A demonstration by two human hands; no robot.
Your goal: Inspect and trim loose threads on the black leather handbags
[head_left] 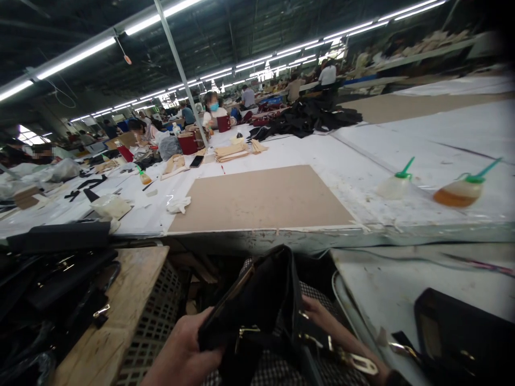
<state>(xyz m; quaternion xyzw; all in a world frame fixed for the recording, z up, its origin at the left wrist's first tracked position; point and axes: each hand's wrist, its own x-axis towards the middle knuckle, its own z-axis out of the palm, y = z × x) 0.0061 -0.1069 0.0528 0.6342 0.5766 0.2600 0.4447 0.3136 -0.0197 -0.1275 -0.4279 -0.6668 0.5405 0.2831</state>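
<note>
A black handbag (pixel 257 300) with gold-coloured metal fittings stands over my lap, its top facing up. My left hand (pixel 191 343) grips its left side, the thumb on the near face and the fingers partly out of sight. On the far right side my right hand (pixel 322 316) holds the bag, its fingertips hidden behind the black panel. A strap with a gold clasp (pixel 358 362) hangs across my right forearm. Checkered cloth (pixel 273 370) shows beneath the bag.
Ahead lies a white-covered table with a brown board (pixel 261 198). Two squeeze bottles with green spouts stand right, one a glue bottle-like amber container (pixel 458 193). Black bags (pixel 68 279) fill a crate top at left; another black bag (pixel 462 332) lies right. People work farther back.
</note>
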